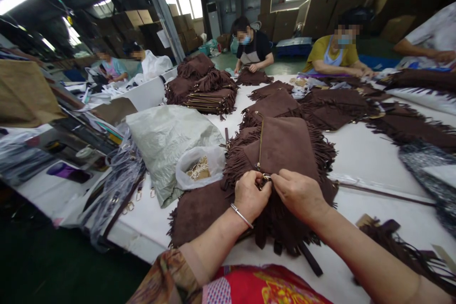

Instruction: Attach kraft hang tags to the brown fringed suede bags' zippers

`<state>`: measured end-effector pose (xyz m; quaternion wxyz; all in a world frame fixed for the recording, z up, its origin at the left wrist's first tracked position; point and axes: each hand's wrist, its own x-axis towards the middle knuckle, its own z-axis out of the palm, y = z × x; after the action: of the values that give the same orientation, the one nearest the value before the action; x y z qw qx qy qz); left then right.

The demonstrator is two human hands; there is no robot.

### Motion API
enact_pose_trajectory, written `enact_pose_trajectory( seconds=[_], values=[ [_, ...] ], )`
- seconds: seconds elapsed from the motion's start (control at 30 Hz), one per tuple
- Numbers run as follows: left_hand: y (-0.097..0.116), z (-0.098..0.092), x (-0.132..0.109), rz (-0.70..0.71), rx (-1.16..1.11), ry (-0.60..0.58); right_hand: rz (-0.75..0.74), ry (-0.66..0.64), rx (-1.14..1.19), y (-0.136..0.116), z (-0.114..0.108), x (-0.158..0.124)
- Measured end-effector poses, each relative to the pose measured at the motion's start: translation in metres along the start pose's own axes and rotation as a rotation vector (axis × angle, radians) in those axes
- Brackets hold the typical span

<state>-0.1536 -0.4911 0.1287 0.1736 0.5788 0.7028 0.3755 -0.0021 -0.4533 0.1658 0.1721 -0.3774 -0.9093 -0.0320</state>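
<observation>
A brown fringed bag [287, 140] with a gold zipper lies on top of other brown fringed pieces before me. At its near edge, my left hand [252, 194] pinches a small gold metal clasp [265, 178]. My right hand [299, 194] meets it from the other side, its thumb and fingers closed on the same clasp. The fingers partly cover the clasp, so its exact shape is hard to make out. Dark straps and fringe hang below both hands. Another brown suede-like piece [199, 213] lies flat to the left, partly beneath the left forearm.
Left of the bags, a clear plastic bag [213, 164] holding white strings sits beside a large pale plastic sack [171, 137]. Metal clasps [138, 194] lie near the table's left edge. Farther back stands a pile of brown bags [203, 85]. Several co-workers sit around the tables.
</observation>
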Motion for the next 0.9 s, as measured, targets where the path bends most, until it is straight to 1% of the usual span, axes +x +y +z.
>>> enact_pose_trajectory(
  seconds=[0.33,0.47,0.6,0.77,0.9],
  values=[
    [-0.004,0.002,-0.005,-0.06,-0.102,-0.001,-0.114,-0.072,-0.086,-0.009,-0.004,0.01],
    [-0.006,0.003,-0.007,-0.08,-0.125,0.018,-0.104,-0.098,-0.095,-0.006,-0.007,0.009],
    [-0.006,0.003,-0.009,-0.06,-0.119,0.038,-0.083,-0.126,-0.102,-0.004,-0.009,0.006],
    [-0.004,0.002,-0.01,-0.044,-0.123,0.06,-0.101,-0.154,-0.127,-0.006,-0.012,0.007],
    [-0.004,0.002,-0.013,-0.045,-0.133,0.076,-0.146,-0.187,-0.145,-0.006,-0.016,0.011]
  ],
)
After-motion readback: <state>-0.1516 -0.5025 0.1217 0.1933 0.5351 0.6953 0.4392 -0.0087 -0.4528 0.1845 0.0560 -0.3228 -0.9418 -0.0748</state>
